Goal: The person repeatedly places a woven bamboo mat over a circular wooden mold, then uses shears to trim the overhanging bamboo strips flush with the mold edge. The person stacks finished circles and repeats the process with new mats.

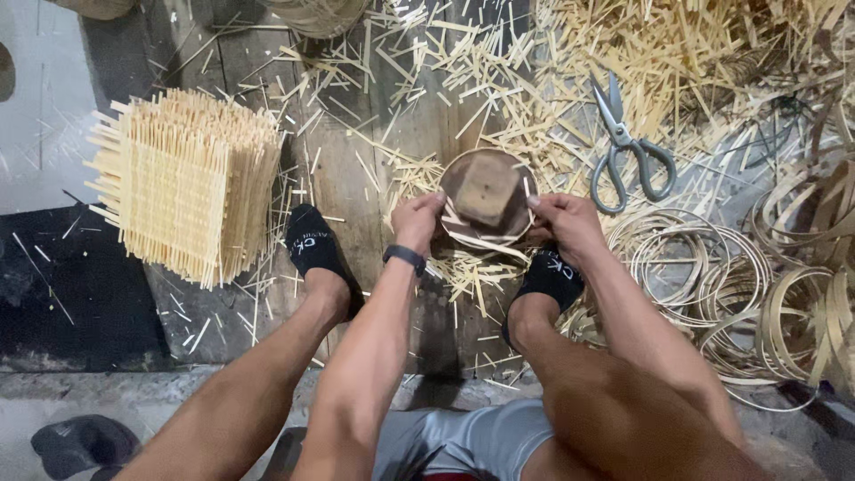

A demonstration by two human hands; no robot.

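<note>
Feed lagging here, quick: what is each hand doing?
Left hand: closed on the round wooden mould, left edge.
Right hand: closed on its right edge.

floor [419, 116]: wooden boards | on it: bamboo offcuts [499, 62], scissors [628, 147], woven mats [183, 183], strip coils [712, 267]
</note>
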